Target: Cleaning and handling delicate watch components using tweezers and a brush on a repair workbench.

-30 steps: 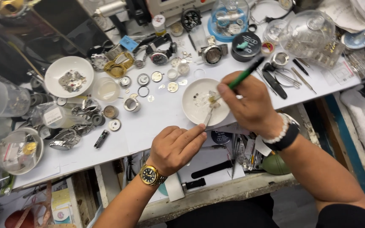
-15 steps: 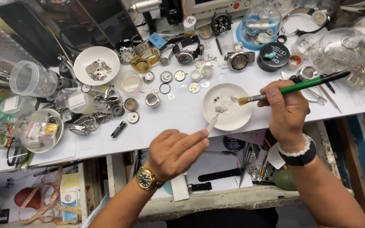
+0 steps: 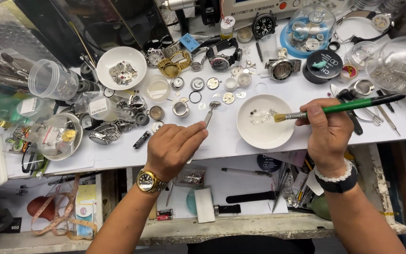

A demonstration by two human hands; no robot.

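Observation:
My left hand (image 3: 172, 148), with a gold watch on its wrist, grips metal tweezers (image 3: 208, 113) that pinch a small round watch part over the white bench top. My right hand (image 3: 327, 134) holds a green-handled brush (image 3: 344, 107) level, its pale bristles over the right side of a white dish (image 3: 265, 121). Tiny metal watch parts lie in that dish. The tweezers are left of the dish and apart from it.
Watches, cases and loose parts crowd the far bench. A white bowl of parts (image 3: 121, 68) and clear plastic cups (image 3: 52, 80) stand at the left, glass domes (image 3: 398, 63) at the right. An open drawer (image 3: 231, 188) with tools lies below the bench edge.
My left hand has taken the tweezers out of the dish and moved left with a small part. The brush tip stays over the dish, held flatter than a second ago. The camera view has shifted.

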